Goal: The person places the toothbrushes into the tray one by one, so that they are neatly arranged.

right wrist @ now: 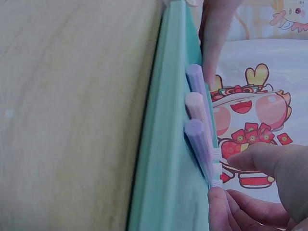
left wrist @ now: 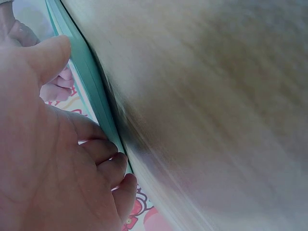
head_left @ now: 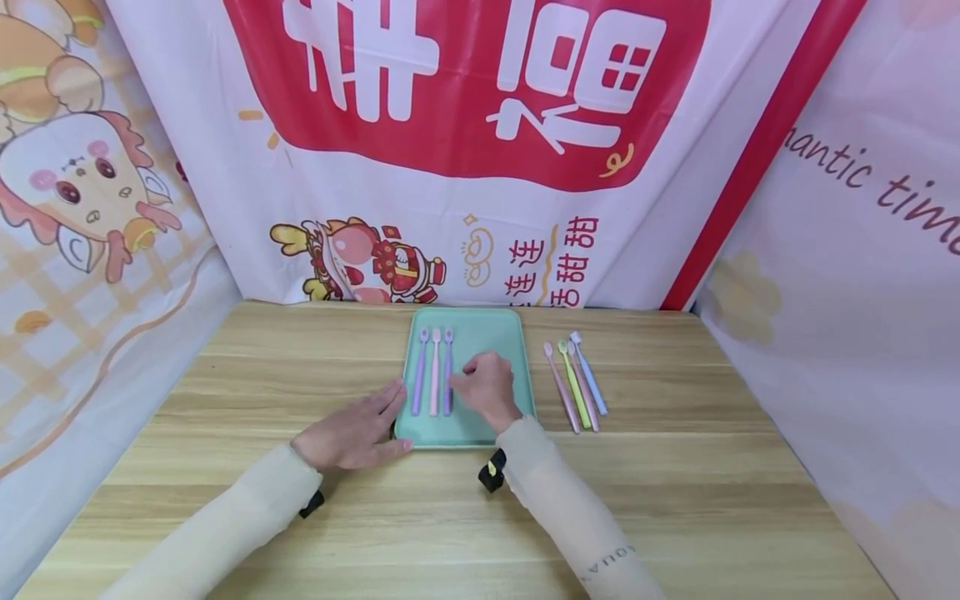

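Observation:
Three toothbrushes lie side by side, heads toward the back, on a mint-green tray (head_left: 465, 432): a left purple toothbrush (head_left: 418, 375), a pink toothbrush (head_left: 435, 375) in the middle and a right purple toothbrush (head_left: 447, 367). My right hand (head_left: 489, 387) is over the tray just right of that last brush, bent fingertips right at its side. In the right wrist view a gap shows between thumb (right wrist: 245, 159) and fingers. My left hand (head_left: 352, 432) rests at the tray's left edge, fingers along the side and thumb by the front corner.
Right of the tray, on the wooden table (head_left: 675, 500), lies a loose group of toothbrushes: a pink brush (head_left: 562, 390), a yellow-green brush (head_left: 574, 387), another pink brush (head_left: 587, 396) and a blue brush (head_left: 592, 379). A printed cloth (head_left: 420, 167) hangs behind the table.

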Motion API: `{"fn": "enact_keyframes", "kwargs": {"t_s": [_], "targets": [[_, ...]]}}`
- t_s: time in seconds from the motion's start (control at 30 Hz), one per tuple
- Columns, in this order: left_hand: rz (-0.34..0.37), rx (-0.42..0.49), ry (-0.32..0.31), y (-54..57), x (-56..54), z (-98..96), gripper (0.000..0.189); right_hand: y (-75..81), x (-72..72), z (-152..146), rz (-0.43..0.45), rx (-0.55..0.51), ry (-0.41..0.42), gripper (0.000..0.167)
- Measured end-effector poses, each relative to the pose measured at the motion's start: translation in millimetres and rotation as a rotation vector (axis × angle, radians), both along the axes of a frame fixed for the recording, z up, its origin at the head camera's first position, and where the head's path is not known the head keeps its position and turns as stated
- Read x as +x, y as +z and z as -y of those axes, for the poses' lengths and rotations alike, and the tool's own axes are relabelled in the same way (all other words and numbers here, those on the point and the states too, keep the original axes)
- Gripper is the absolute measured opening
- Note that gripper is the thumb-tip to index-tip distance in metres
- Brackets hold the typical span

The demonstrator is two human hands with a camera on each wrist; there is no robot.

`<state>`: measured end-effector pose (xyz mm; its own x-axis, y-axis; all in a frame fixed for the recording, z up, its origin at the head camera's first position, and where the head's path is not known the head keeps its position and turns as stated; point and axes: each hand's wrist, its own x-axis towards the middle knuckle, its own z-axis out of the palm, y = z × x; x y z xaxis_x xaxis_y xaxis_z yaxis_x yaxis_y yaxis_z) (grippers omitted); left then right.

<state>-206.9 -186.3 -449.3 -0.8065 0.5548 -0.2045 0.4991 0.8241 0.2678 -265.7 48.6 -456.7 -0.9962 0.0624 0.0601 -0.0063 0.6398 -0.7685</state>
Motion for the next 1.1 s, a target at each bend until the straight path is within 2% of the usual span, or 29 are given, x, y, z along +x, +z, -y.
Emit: {"fn": "enact_keyframes", "kwargs": {"t_s": [0.13,0.33,0.8,0.93,1.1], "targets": [[-0.012,-0.001,-0.006,1.5,-1.0,0.8,0.092,6.6,-2.2,-10,-0.012,0.000,0.029,0.028],[-0.021,-0.009,-0.008,1.9,-0.7,1.3,0.092,15.5,-5.5,-33,-0.071,0.039,0.090,0.030],[-0.019,-0.002,-0.016,2.3,1.0,1.7,0.091,44.3,-10.0,-115,-0.015,0.054,0.184,0.030],[-0.025,-0.002,-0.021,2.0,1.1,1.7,0.090,47.8,-11.6,-143,-0.004,0.077,0.236,0.033],[-0.019,-0.002,-0.019,2.1,1.6,1.6,0.090,52.1,-13.6,-177,-0.045,0.135,0.341,0.034]]}}
